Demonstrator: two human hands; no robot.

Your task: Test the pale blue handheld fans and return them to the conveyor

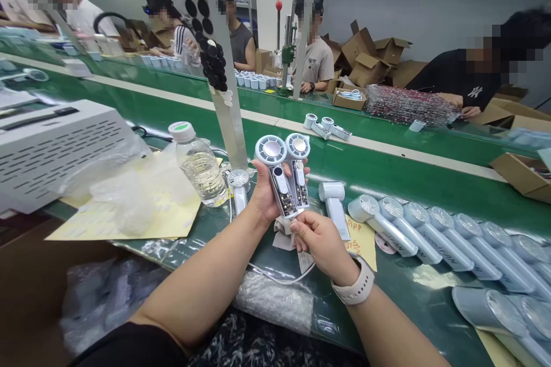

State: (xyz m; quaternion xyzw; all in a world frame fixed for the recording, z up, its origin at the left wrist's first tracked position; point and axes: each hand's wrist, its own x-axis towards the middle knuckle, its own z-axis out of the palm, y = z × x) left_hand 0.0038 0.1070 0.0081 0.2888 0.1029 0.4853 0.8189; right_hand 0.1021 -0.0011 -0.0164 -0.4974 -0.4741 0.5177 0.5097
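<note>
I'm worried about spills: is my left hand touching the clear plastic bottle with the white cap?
Apart. The head view shows a gap, with a pale-blue plastic fan in it, between your left hand and the clear plastic bottle.

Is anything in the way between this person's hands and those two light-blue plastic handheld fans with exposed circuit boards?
Nothing visible is. The left hand holds both fans directly. The right hand is at their lower ends; its curled fingers hide whether anything small sits between.
</note>
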